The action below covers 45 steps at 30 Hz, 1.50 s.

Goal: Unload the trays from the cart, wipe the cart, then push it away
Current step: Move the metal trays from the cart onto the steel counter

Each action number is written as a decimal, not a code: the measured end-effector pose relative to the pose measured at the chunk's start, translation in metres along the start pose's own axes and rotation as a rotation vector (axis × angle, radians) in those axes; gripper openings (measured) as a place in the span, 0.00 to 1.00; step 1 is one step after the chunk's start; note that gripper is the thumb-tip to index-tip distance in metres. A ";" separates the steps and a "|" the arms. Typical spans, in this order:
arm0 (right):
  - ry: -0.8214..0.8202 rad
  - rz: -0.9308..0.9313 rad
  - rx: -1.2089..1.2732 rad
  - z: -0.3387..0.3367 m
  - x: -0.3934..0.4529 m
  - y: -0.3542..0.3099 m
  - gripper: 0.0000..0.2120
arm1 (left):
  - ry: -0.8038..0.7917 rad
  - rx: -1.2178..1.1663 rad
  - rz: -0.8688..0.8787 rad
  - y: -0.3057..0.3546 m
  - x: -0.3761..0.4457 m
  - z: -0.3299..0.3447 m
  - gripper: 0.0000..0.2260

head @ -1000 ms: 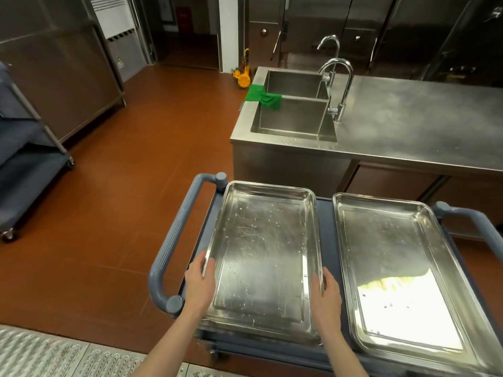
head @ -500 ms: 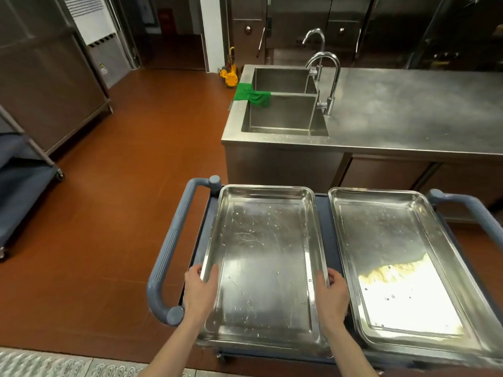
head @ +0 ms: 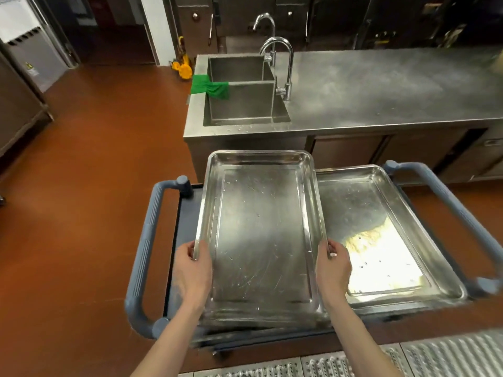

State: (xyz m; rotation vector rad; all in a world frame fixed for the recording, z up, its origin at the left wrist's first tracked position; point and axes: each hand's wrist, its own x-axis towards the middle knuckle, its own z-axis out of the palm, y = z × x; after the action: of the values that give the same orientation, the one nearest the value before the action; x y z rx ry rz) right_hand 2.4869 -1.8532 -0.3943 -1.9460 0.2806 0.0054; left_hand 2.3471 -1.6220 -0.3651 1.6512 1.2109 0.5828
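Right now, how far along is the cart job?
Nothing is finished yet. In hand: the left hand and right hand grip the long sides of the left tray, which looks raised, overlapping the right tray. Left: unload both trays, wipe the cart, perhaps with the green cloth on the sink's edge, then push it away.

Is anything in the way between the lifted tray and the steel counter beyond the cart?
Nothing visible: the tray is held by both hands above the cart, and the counter beside the sink looks bare.
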 end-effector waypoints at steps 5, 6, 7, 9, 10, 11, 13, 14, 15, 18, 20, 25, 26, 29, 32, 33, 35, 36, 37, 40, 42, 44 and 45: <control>0.105 0.004 -0.016 -0.032 0.008 -0.001 0.15 | -0.069 0.014 0.007 0.009 -0.001 0.024 0.10; 0.126 0.002 -0.020 -0.039 0.010 -0.001 0.15 | -0.093 0.014 0.018 0.012 -0.002 0.029 0.09; 0.149 -0.001 -0.018 -0.046 0.011 -0.001 0.15 | -0.114 0.013 0.035 0.016 -0.005 0.034 0.09; 0.199 0.007 -0.002 -0.064 0.013 -0.001 0.14 | -0.160 0.010 0.069 0.025 -0.011 0.048 0.09; 0.214 0.012 0.004 -0.072 0.014 -0.001 0.13 | -0.177 0.003 0.080 0.029 -0.014 0.053 0.09; 0.240 0.017 0.013 -0.082 0.014 0.001 0.12 | -0.199 0.001 0.089 0.033 -0.019 0.061 0.08; 0.297 0.026 0.030 -0.104 0.014 0.007 0.11 | -0.234 -0.011 0.106 0.041 -0.032 0.074 0.07; 0.325 0.035 0.037 -0.115 0.013 0.010 0.12 | -0.254 -0.020 0.118 0.044 -0.039 0.080 0.08; 0.350 0.045 0.043 -0.127 0.013 0.013 0.12 | -0.271 -0.028 0.133 0.048 -0.047 0.087 0.08; 0.411 0.075 0.060 -0.164 0.008 0.020 0.12 | -0.337 -0.038 0.165 0.059 -0.073 0.107 0.08; 0.456 0.084 0.085 -0.191 0.003 0.027 0.11 | -0.389 -0.028 0.193 0.066 -0.093 0.120 0.09; 0.608 0.116 0.128 -0.259 -0.016 0.053 0.10 | -0.529 -0.012 0.275 0.078 -0.152 0.146 0.10; 0.642 0.128 0.136 -0.272 -0.021 0.059 0.11 | -0.558 -0.009 0.291 0.080 -0.166 0.151 0.10; 0.732 0.147 0.154 -0.315 -0.037 0.076 0.10 | -0.642 -0.011 0.318 0.086 -0.208 0.164 0.10; 0.814 0.165 0.159 -0.358 -0.057 0.092 0.10 | -0.717 -0.016 0.342 0.090 -0.252 0.178 0.11; 0.841 0.169 0.166 -0.371 -0.064 0.097 0.07 | -0.741 -0.022 0.350 0.091 -0.266 0.181 0.12; 0.897 0.178 0.173 -0.400 -0.082 0.109 0.06 | -0.798 -0.035 0.369 0.091 -0.300 0.190 0.11; 0.924 0.182 0.170 -0.413 -0.090 0.116 0.07 | -0.822 -0.040 0.376 0.090 -0.315 0.194 0.11; 0.955 0.190 0.163 -0.427 -0.100 0.124 0.09 | -0.847 -0.032 0.384 0.089 -0.331 0.196 0.10; 1.040 0.223 0.153 -0.469 -0.127 0.150 0.13 | -0.926 -0.002 0.418 0.083 -0.384 0.205 0.09; 1.075 0.237 0.145 -0.492 -0.142 0.163 0.12 | -0.956 0.017 0.439 0.081 -0.413 0.210 0.08; 1.116 0.260 0.142 -0.515 -0.158 0.176 0.12 | -0.993 0.031 0.451 0.078 -0.443 0.216 0.10; 1.148 0.275 0.143 -0.529 -0.170 0.184 0.13 | -1.024 0.043 0.460 0.076 -0.462 0.219 0.10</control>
State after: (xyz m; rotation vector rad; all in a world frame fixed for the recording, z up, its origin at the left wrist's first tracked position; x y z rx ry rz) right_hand 2.2180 -2.3697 -0.3353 -1.5597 1.2488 -0.9384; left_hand 2.3765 -2.1357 -0.3152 1.8856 0.0989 -0.0722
